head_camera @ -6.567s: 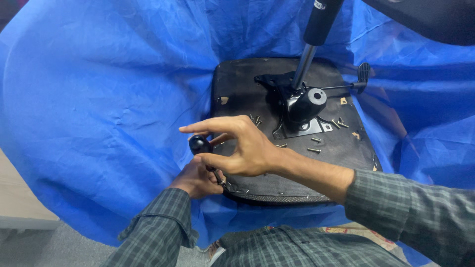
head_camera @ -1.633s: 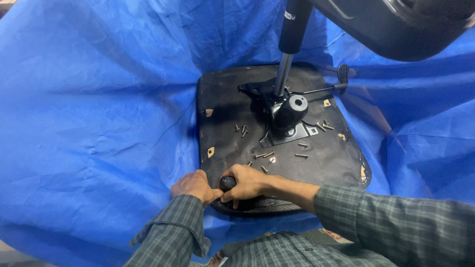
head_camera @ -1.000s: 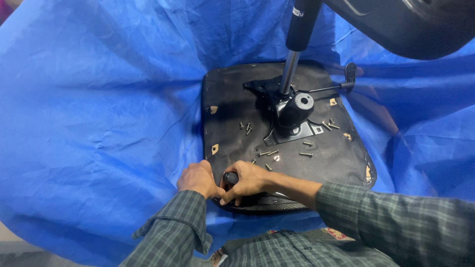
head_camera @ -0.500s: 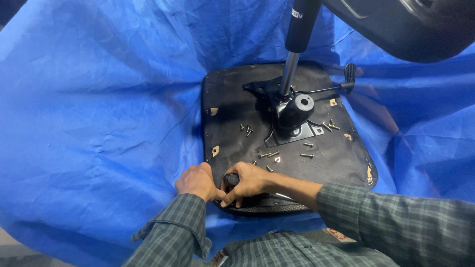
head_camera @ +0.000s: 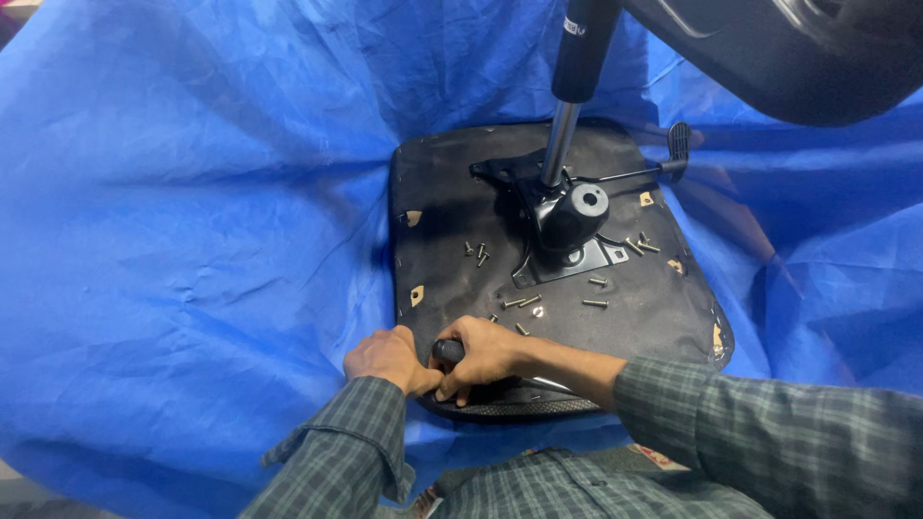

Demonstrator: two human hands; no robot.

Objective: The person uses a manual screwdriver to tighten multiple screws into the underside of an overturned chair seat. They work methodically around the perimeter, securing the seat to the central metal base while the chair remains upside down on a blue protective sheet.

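An upturned black chair seat lies on a blue tarp. A black tilt mechanism with a gas-lift cylinder stands bolted to its middle, and a lever sticks out to the right. Several loose screws lie scattered on the seat underside. My right hand is closed around a black screwdriver handle at the seat's near edge. My left hand rests right beside it, gripping the seat edge at the near left corner. The tool's tip is hidden.
The blue tarp rises in folds on all sides. A dark chair base looms at the top right above the cylinder. My checked sleeves and lap fill the bottom of the view.
Both hands have stayed together at the near edge of the seat with only slight shifts. Several seconds ago my right hand was raised with fingers spread above the screwdriver handle.
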